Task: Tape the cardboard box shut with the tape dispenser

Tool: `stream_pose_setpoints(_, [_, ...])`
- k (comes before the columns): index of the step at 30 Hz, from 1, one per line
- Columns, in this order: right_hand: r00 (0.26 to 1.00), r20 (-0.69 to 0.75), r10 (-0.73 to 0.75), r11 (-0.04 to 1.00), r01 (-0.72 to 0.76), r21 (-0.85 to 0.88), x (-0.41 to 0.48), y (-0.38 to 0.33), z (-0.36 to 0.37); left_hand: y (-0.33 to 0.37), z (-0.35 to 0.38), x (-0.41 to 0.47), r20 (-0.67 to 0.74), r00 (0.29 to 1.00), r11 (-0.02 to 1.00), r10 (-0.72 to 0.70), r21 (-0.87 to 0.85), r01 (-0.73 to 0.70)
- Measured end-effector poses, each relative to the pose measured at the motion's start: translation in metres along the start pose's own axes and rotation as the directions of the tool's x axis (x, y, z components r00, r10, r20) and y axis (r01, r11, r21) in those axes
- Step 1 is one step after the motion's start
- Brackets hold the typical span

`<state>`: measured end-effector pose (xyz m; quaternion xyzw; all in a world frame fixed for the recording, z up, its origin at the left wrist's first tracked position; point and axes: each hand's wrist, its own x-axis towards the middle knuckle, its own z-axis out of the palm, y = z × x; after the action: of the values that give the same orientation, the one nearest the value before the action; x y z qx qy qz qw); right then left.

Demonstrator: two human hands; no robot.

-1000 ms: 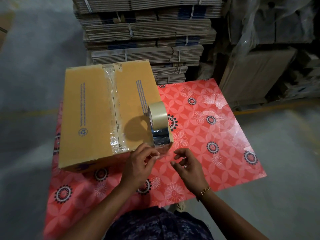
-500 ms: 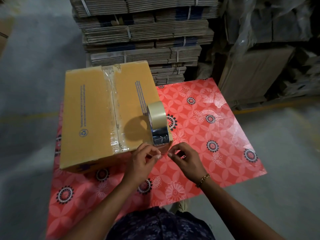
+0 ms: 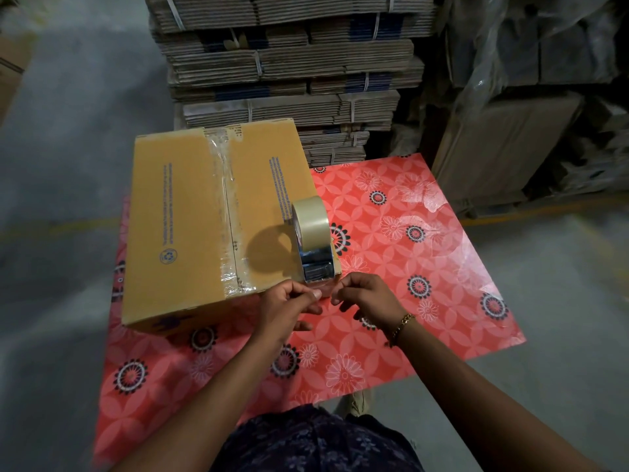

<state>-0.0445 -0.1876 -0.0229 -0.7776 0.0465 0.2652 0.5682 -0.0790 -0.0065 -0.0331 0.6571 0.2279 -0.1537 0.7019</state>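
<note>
A closed yellow-brown cardboard box (image 3: 183, 226) lies on the left of a red flowered table (image 3: 401, 267), with clear tape along its centre seam. The tape dispenser (image 3: 315, 247), a metal frame carrying a pale tape roll, stands on the box's near right corner. My left hand (image 3: 289, 304) and my right hand (image 3: 366, 296) are just below the dispenser's front. Both pinch the loose end of clear tape (image 3: 324, 290) between thumb and fingers, a short strip stretched between them.
Tall stacks of strapped flat cardboard (image 3: 289, 63) stand right behind the table. Plastic-wrapped cartons (image 3: 531, 80) fill the back right. Grey concrete floor (image 3: 61, 165) surrounds the table. A gold bracelet (image 3: 401, 327) is on my right wrist.
My right hand has moved up and left to the dispenser's front and closed on the tape end beside my left hand. The box and dispenser stay put.
</note>
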Motion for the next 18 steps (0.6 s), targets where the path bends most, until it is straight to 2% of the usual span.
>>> stream_pose_setpoints(11, [0.997, -0.024, 0.073, 0.997, -0.074, -0.019, 0.001, -0.01, 0.003, -0.003, 0.017, -0.003, -0.113, 0.993, 0.994, -0.035, -0.106, 0.023])
stream_pose_setpoints(13, [0.998, -0.048, 0.047, 0.998, -0.045, 0.04, -0.002, -0.006, 0.006, -0.004, 0.018, -0.003, -0.123, 0.992, 0.993, -0.041, -0.115, 0.027])
stream_pose_setpoints(15, [0.995, -0.099, 0.031, 0.983, -0.013, 0.182, -0.008, 0.001, 0.01, -0.004, 0.019, -0.004, -0.123, 0.991, 0.992, -0.052, -0.123, 0.037])
stream_pose_setpoints(18, [0.985, -0.147, 0.088, 0.952, -0.039, 0.304, -0.016, 0.008, 0.015, -0.004, 0.018, -0.005, -0.119, 0.99, 0.989, -0.07, -0.137, 0.054])
